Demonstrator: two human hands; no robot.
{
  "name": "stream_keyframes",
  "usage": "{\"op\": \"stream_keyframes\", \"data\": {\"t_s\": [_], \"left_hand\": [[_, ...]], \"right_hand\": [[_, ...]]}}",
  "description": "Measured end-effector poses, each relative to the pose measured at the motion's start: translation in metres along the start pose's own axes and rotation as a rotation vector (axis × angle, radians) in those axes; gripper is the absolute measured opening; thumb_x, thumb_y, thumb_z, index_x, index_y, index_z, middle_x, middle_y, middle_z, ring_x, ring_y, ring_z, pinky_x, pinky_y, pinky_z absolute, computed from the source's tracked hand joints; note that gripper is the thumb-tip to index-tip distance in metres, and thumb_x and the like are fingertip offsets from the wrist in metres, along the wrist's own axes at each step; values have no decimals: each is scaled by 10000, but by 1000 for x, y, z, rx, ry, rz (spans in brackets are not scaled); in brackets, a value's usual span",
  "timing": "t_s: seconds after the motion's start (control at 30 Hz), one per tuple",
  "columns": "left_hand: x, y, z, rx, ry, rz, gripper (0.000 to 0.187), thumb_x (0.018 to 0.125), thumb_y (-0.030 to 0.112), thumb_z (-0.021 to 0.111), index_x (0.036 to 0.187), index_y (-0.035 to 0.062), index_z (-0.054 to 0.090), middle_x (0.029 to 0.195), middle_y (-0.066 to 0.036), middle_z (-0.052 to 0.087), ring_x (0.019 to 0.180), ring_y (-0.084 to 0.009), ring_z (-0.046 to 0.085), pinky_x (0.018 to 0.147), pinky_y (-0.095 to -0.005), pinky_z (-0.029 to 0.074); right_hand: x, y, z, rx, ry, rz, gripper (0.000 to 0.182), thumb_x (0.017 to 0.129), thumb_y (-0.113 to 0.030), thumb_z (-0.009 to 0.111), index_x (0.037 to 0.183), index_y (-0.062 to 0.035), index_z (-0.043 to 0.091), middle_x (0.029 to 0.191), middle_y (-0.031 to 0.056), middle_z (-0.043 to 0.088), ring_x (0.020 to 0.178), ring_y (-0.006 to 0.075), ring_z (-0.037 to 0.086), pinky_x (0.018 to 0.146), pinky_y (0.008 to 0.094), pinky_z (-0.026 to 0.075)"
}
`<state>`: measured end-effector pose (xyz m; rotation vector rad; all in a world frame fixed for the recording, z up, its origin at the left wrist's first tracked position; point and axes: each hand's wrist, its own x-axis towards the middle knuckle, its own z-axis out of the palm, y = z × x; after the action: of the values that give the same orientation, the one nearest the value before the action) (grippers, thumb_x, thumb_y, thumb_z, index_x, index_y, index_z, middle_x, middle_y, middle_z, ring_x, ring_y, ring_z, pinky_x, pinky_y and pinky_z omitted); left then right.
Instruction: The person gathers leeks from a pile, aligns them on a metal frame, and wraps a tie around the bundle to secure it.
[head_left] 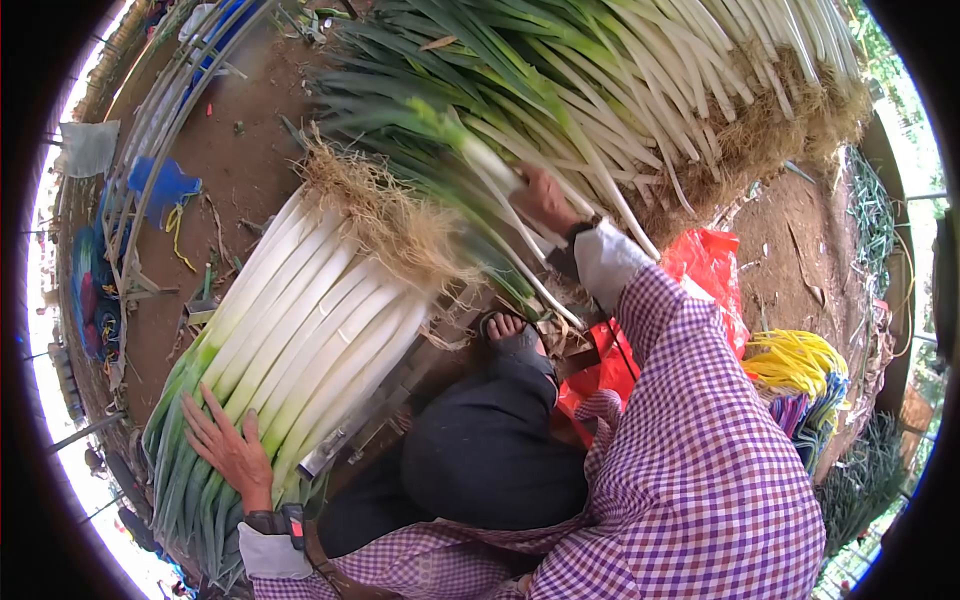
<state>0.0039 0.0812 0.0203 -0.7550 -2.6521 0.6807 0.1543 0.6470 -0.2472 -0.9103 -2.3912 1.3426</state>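
Note:
My left hand (226, 447) lies flat, fingers spread, on a bundle of leeks (300, 330) with white stalks, green tops at the lower left and tangled roots at the upper right. My right hand (545, 200) is closed around one or two leeks (480, 160), lifted and blurred, in front of the big heap of leeks (620, 80) across the top. Both arms wear purple checked sleeves with white cuffs.
A red plastic bag (710, 265) lies by my right arm, with a bunch of yellow and purple ties (800, 370) to its right. My sandalled foot (510, 335) rests between the bundle and the bag. Bare earth, blue scraps (165, 185) and poles lie at upper left.

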Motion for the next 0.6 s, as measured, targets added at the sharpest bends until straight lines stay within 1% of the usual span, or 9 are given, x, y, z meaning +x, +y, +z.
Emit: {"op": "stream_keyframes", "data": {"t_s": [0.07,0.17,0.27,0.3,0.4,0.5,0.6], "left_hand": [[0,-1,-1,12,-16,-2,809,1025,506,528,1678,135,227,1735,-167,184,1592,-346,197,1266,-558,162],[0,-2,0,25,-9,6,797,1033,519,505,1678,142,227,1734,-161,189,1590,-343,204,1266,-547,169],[1,-1,-1,41,-8,4,791,1039,528,491,1680,146,226,1733,-157,194,1589,-341,210,1266,-542,175],[1,-1,0,47,-8,3,790,1041,530,486,1680,148,225,1733,-155,196,1588,-341,212,1265,-541,177],[-1,-4,4,48,10,10,789,1041,532,482,1680,147,224,1732,-154,199,1586,-342,219,1264,-543,182],[0,-3,3,37,17,14,787,1040,530,480,1680,147,226,1733,-156,198,1584,-346,222,1264,-546,181],[1,-2,2,18,30,18,787,1037,520,488,1679,146,230,1732,-157,199,1584,-348,220,1265,-550,176]], "right_hand": [[19,-22,-21,-97,67,-25,644,781,-87,752,1408,-98,607,1260,283,663,1168,458,651,983,497,540],[46,-14,-20,-321,367,-113,603,799,-76,745,1388,-123,626,1324,245,626,1235,449,606,994,510,525],[51,14,-19,-443,217,-71,539,860,-86,723,1391,-115,634,1492,251,528,1292,452,570,1028,528,498],[47,20,-12,-503,185,-51,550,853,-76,737,1390,-127,634,1491,226,533,1272,457,581,1022,533,502],[39,33,-9,-525,253,-148,521,845,-61,735,1355,-120,654,1478,215,547,1246,454,593,1012,535,505],[30,24,-7,-578,464,-320,398,894,-110,661,1292,-109,668,1390,191,591,1179,457,618,964,539,521],[6,25,13,-355,342,-517,381,899,-153,676,1271,-73,664,1261,202,662,1046,432,677,871,528,555]]}}
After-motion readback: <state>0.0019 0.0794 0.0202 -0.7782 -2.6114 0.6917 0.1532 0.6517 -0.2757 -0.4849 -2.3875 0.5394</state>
